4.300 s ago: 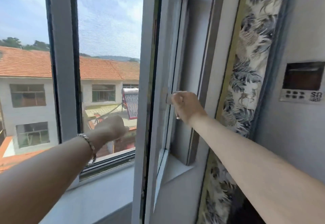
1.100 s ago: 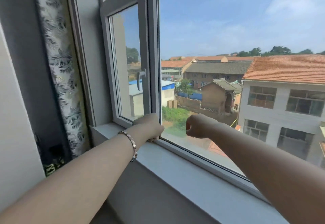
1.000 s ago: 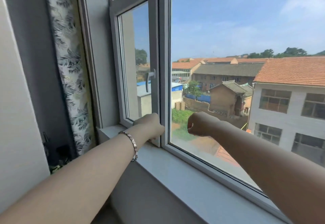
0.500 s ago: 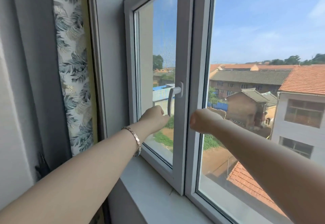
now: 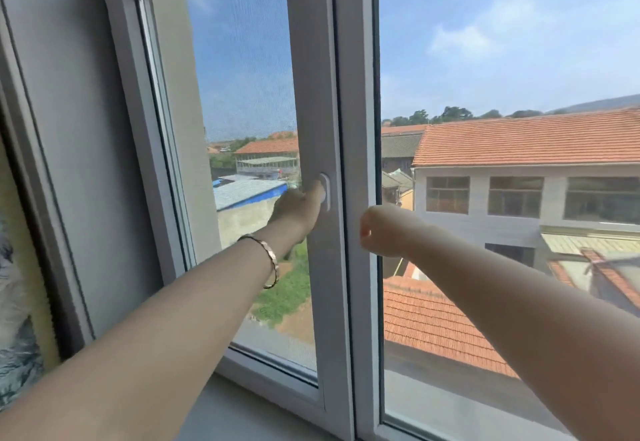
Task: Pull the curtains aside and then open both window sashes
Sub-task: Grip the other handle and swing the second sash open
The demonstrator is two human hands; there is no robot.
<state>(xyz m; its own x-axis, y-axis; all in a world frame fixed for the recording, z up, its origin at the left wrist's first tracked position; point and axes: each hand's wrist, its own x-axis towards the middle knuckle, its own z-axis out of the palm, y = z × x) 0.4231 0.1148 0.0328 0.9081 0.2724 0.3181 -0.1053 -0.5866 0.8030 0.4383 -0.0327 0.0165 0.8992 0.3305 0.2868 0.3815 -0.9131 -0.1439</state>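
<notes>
The left window sash (image 5: pixel 311 59) has a white frame and sits against the centre post (image 5: pixel 356 94). My left hand (image 5: pixel 299 208), with a bracelet on the wrist, is closed around the sash handle (image 5: pixel 325 187), hiding most of the lever. To its right, my right hand (image 5: pixel 381 231) hangs in a loose fist in front of the centre post, holding nothing. The leaf-patterned curtain (image 5: pixel 17 284) is drawn to the far left edge.
A fixed glass pane (image 5: pixel 502 59) fills the right side, with orange-tiled roofs beyond it. A grey reveal wall (image 5: pixel 79 128) stands left of the sash. The white sill (image 5: pixel 249 413) runs along the bottom.
The view has swung from the right sash, swung inward, to the left one. My left hand rose from the sill and closed on the handle. The right fist stayed beside it.
</notes>
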